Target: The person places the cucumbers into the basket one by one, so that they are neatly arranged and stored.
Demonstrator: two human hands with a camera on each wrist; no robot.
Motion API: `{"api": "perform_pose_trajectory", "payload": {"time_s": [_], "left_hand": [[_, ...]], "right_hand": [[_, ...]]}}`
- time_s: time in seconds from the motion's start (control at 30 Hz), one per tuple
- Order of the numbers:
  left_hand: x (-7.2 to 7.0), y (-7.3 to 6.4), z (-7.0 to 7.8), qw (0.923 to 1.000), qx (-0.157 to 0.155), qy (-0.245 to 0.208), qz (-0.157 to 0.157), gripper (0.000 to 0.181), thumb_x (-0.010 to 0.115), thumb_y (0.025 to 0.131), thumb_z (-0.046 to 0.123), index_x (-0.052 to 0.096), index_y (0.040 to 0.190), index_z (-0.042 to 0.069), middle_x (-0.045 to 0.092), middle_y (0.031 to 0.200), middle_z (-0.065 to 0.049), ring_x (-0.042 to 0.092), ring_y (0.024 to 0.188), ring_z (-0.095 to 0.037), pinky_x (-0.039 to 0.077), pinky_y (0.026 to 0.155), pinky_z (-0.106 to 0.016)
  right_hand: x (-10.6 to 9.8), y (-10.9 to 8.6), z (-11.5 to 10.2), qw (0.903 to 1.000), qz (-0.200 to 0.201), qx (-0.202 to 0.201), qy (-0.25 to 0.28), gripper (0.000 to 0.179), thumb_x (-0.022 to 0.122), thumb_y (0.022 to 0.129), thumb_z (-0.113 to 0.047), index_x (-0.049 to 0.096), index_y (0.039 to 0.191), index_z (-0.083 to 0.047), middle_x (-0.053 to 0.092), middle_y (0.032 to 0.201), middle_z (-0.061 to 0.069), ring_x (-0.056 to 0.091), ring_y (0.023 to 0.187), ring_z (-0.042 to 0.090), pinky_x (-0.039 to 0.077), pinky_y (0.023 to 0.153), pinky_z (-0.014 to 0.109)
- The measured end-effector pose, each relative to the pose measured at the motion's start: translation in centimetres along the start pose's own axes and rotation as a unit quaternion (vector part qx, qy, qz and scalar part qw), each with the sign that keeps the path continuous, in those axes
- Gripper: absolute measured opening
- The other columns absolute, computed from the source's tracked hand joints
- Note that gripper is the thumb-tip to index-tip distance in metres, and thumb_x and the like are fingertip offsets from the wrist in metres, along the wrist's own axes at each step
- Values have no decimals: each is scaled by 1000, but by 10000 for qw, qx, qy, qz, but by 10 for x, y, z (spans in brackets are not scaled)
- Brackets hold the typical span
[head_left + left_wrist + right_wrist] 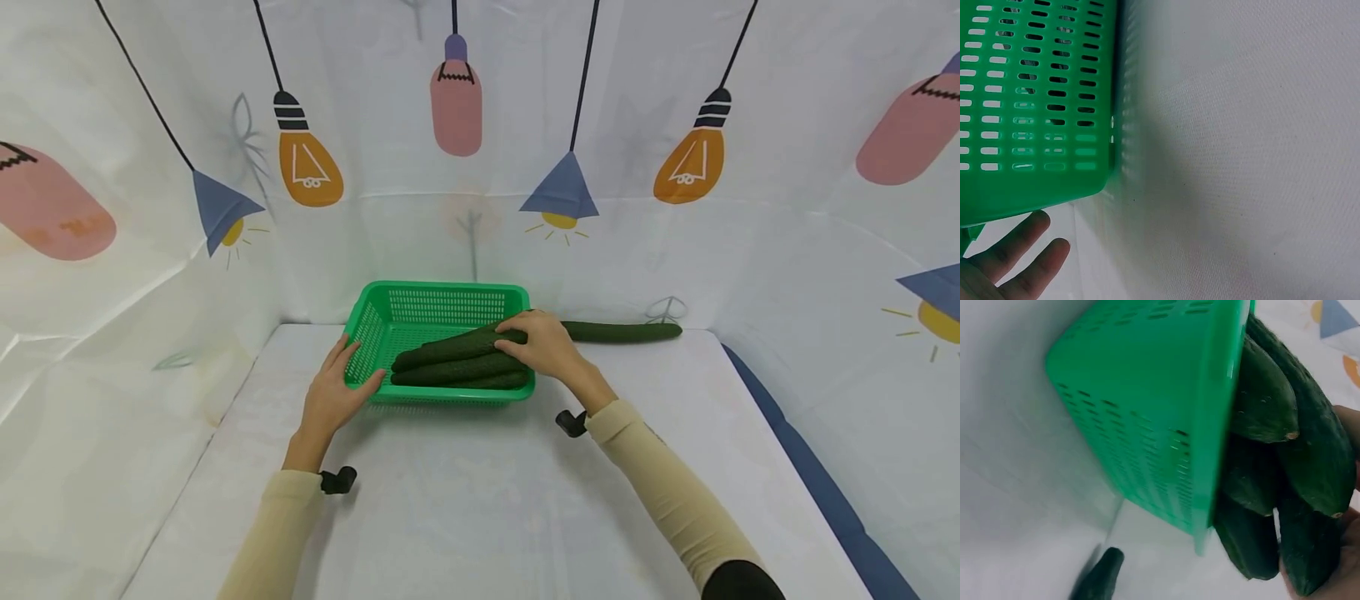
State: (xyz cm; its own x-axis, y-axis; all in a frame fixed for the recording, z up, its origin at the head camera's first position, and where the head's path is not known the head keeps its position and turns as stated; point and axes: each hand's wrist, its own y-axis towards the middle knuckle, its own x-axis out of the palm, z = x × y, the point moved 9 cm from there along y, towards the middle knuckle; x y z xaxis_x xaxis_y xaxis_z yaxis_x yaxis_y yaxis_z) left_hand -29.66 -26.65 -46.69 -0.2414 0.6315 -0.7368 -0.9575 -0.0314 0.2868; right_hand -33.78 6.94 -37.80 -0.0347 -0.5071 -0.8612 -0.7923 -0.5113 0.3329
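A green plastic basket with slotted walls holds several dark green cucumbers, lying side by side lengthwise. At its front left corner, my left hand grips the rim, thumb over the front edge. Two of its fingers stretch past the basket corner in the left wrist view. My right hand reaches over the basket's right end and holds a cucumber on top of the others. Close up in the right wrist view, cucumber ends poke out beyond the rim, partly covered by the fingers.
Another long cucumber lies on the white table behind and right of the basket. A white cloth printed with lamps hangs behind the table. Black wrist cameras sit at both sleeves.
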Motion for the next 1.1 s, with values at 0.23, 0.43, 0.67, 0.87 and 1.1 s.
{"api": "perform_pose_trajectory", "payload": {"time_s": [0.23, 0.43, 0.67, 0.87, 1.1], "left_hand": [[2, 1, -1, 10000, -64, 31, -30, 81, 67, 93, 57, 44, 156, 12, 26, 171, -8, 39, 148, -45, 42, 107, -69], [3, 1, 0, 9999, -123, 49, -86, 82, 67, 93, 58, 44, 156, 11, 26, 171, -8, 37, 149, -45, 40, 107, -70], [2, 1, -1, 9999, -118, 82, -80, 81, 66, 94, 57, 44, 157, 12, 26, 171, -8, 38, 148, -46, 41, 107, -70], [2, 0, 0, 9999, -127, 70, -76, 81, 67, 93, 58, 45, 156, 13, 26, 171, -9, 38, 148, -46, 41, 107, -70], [2, 1, -2, 9998, -144, 82, -97, 82, 65, 94, 59, 43, 157, 12, 24, 171, -8, 38, 148, -47, 40, 107, -71]], "right_hand": [[3, 2, 3, 9999, 40, 8, -131, 29, 76, 95, -34, 78, 116, -15, 76, 116, 7, 70, 107, 28, 57, 91, 49], [4, 0, 4, 9989, 216, -61, -409, 26, 75, 95, -36, 79, 113, -18, 76, 115, 5, 70, 105, 29, 57, 89, 50], [6, -1, 1, 9968, 144, -90, -785, 25, 72, 96, -38, 77, 112, -20, 76, 114, 5, 69, 104, 30, 57, 87, 51], [9, -1, 1, 9957, -6, 39, -926, 25, 69, 98, -40, 74, 115, -22, 74, 118, 5, 67, 109, 31, 53, 91, 55], [9, -1, 0, 9950, 32, 131, -993, 24, 68, 98, -39, 74, 115, -23, 74, 119, 5, 66, 110, 32, 53, 88, 55]]}}
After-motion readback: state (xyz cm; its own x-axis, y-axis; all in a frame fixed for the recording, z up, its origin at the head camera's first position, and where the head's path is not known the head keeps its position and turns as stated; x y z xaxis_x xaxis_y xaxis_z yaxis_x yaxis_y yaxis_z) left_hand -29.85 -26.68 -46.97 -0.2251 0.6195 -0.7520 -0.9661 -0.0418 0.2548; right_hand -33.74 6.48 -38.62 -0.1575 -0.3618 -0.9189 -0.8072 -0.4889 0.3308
